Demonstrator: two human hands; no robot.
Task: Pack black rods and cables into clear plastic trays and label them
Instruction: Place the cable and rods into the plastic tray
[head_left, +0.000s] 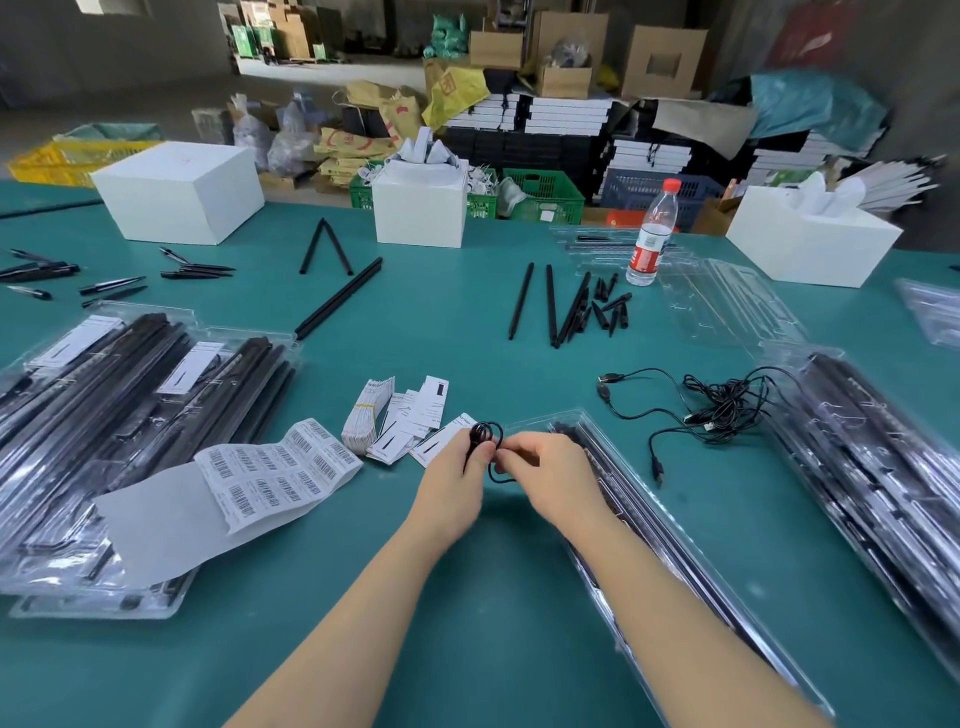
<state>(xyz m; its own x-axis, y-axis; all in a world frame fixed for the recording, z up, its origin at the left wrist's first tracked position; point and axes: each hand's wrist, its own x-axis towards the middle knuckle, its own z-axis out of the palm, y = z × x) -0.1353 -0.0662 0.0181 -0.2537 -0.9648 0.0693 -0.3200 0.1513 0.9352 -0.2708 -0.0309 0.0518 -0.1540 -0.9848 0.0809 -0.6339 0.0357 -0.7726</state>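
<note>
My left hand (457, 475) grips a small coil of black cable (487, 432) above the green table. My right hand (545, 473) pinches the loose end of that cable, which loops down between the hands. Under my right forearm lies a clear plastic tray (649, 530) with black rods in it. A tangle of loose black cables (722, 405) lies to the right. Loose black rods (553, 306) lie further back in the middle. A sheet of barcode labels (270, 473) and small white cards (410, 415) lie left of my hands.
Stacks of filled clear trays sit at the left (104, 415) and right (883, 467). Empty clear trays (727, 301), a water bottle (652, 234) and white boxes (179, 189) stand at the back. More black rods (337, 301) and pens lie at the back left.
</note>
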